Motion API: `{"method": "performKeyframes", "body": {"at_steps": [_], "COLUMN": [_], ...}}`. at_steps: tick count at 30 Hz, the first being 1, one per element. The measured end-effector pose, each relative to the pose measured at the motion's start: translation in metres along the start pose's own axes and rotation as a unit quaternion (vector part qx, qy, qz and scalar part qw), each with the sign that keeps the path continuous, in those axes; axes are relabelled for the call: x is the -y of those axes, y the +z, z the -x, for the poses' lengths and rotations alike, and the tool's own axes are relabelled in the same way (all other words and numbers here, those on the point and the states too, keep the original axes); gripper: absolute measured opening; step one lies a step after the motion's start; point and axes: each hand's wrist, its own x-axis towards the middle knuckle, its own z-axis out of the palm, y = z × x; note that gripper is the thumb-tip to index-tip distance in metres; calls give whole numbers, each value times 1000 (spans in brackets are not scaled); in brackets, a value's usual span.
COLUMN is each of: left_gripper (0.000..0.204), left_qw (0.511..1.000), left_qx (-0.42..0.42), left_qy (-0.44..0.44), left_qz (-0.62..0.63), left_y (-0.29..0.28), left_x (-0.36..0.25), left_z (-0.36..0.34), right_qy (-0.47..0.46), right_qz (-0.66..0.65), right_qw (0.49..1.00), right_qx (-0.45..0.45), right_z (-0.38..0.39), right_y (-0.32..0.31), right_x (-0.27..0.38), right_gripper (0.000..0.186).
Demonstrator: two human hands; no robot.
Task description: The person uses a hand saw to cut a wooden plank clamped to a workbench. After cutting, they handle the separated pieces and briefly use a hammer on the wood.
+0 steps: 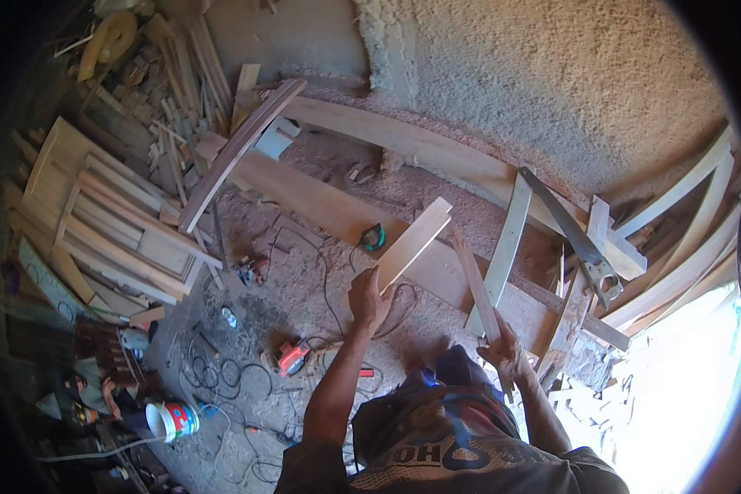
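My left hand [369, 298] is closed around the lower end of a short, pale wooden board [416, 243], which stands tilted up and away from me. In my right hand [506, 354] is a thin, darker wooden strip [476, 288], gripped near its lower end and pointing away. Beyond my left hand, a small round green and black object [373, 237] sits on a long plank [305, 189]; its kind is unclear. To the right of the strip, a handsaw [564, 222] lies across the wooden supports, its handle toward me.
A red power tool [293, 357] and loops of cable [222, 375] lie on the dusty floor. Panelled wooden frames [132, 230] lean at left, near stacked offcuts. A white bucket [173, 421] stands by a partly seen person [99, 391]. Curved boards [683, 222] rest at right.
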Motion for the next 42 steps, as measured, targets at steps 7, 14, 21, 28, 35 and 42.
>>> {"method": "performKeyframes", "body": {"at_steps": [7, 14, 21, 28, 35, 42], "left_gripper": [93, 74, 50, 67, 69, 50], "left_qw": [981, 943, 790, 714, 744, 889], "left_qx": [149, 211, 246, 338, 448, 165], "left_qy": [-79, -134, -279, -215, -159, -152], "left_qz": [-94, 219, 488, 574, 470, 400], "left_y": [30, 39, 24, 25, 15, 8], "left_x": [19, 26, -48, -91, -66, 158], "left_z": [-17, 0, -58, -113, -163, -241], "right_qy": [-21, 14, 7, -1, 19, 27], "right_qz": [47, -35, -141, -474, -493, -310], "right_qw": [998, 989, 965, 877, 867, 948], "right_qx": [-39, -145, -219, -73, -76, -72], "right_z": [-29, -130, -252, -263, -296, -320], "right_y": [3, 14, 19, 45, 36, 57], "right_x": [6, -2, 15, 28, 63, 92], "right_gripper": [100, 94, 82, 88, 74, 87]}}
